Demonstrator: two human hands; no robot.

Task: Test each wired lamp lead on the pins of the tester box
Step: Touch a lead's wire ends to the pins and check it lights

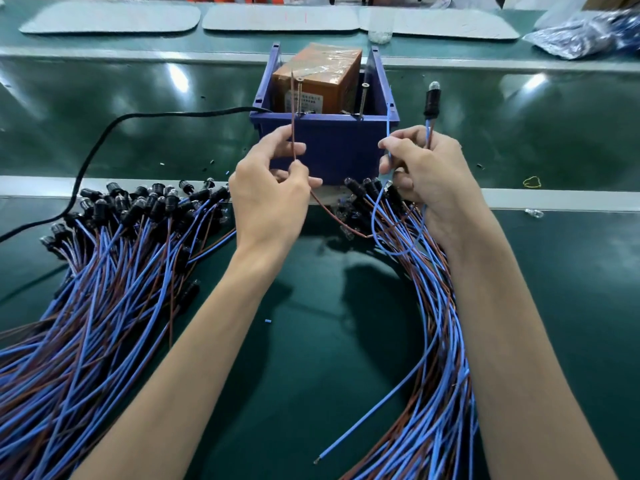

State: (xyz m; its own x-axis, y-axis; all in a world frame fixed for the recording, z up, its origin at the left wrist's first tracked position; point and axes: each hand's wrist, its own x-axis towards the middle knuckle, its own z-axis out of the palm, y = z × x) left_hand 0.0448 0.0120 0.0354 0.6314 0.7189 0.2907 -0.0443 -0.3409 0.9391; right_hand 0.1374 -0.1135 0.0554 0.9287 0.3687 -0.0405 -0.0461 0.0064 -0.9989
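The tester box (325,147) is a blue bin holding an orange unit (317,77), with two upright screw pins, the left pin (298,95) and the right pin (363,100). My left hand (270,195) pinches a brown wire (293,116) that rises to the left pin's head. My right hand (422,174) pinches a blue wire (388,126) pointing up just right of the right pin, and also holds the lamp (431,98) upright on its leads. The lamp's bulb looks unlit.
A large heap of wired lamps (114,244) lies at the left, a smaller bundle (429,306) at the right under my right wrist. A black power cord (114,126) runs left from the box. Grey mats (110,17) and a plastic bag (588,36) sit at the back.
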